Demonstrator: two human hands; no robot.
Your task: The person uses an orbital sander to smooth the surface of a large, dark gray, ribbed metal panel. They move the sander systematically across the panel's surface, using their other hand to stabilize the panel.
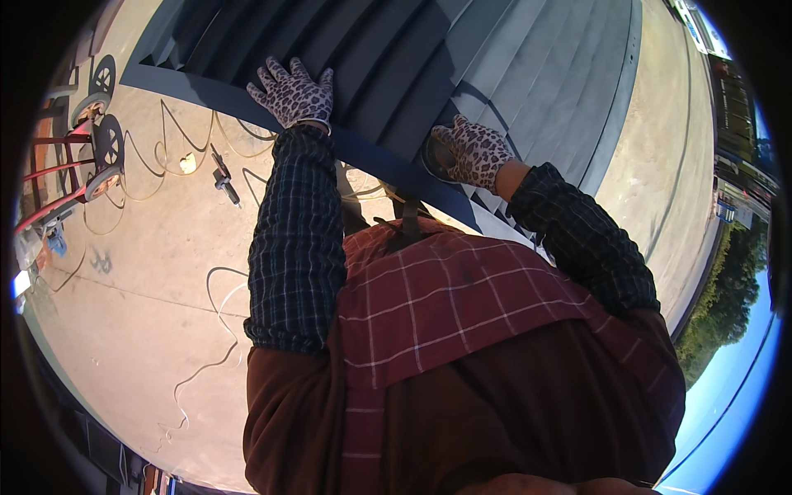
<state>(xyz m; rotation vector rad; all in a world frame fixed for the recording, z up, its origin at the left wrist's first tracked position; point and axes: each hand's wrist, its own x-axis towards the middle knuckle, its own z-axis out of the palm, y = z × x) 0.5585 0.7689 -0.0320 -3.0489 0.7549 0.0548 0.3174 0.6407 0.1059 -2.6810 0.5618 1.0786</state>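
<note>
A dark grey slatted metal panel (pixel 388 74) stretches out in front of me, its slats running away from me. My left hand (pixel 299 97), in a leopard-print glove, lies on the panel near its front frame with the fingers spread. Farther right, my right hand (pixel 474 153), gloved the same way, is closed on a round dark pad (pixel 439 158) at the panel's near edge. The hand covers much of the pad, so its exact kind is unclear. Part of the panel to the right is sunlit and looks paler.
On the concrete floor (pixel 165 313) to the left lie a looping hose (pixel 162 161), a dark hand tool (pixel 223 177) and a small yellowish piece (pixel 188 163). A red wheeled frame (pixel 70 169) stands at the far left. A pale cord (pixel 219 309) trails beside my left arm.
</note>
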